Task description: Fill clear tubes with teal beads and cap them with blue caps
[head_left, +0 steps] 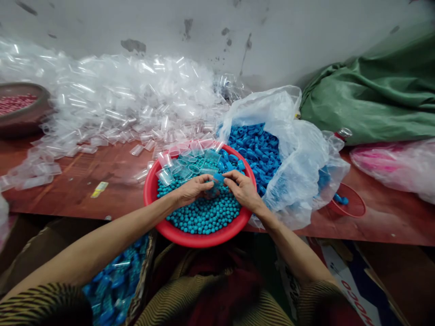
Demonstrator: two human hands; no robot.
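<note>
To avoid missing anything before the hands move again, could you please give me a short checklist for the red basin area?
1. Left hand on the clear tube: ok, held in its fingers.
2. Right hand on the blue piece: ok, at its fingertips.
3. Blue piece fully seated on the tube: cannot tell, fingers hide the joint.
4. Beads in the red basin: ok, plenty below the hands.
5. Plastic bag open: ok, more blue pieces visible.
6. Basin fully supported: cannot tell, near rim appears past the table edge.
</note>
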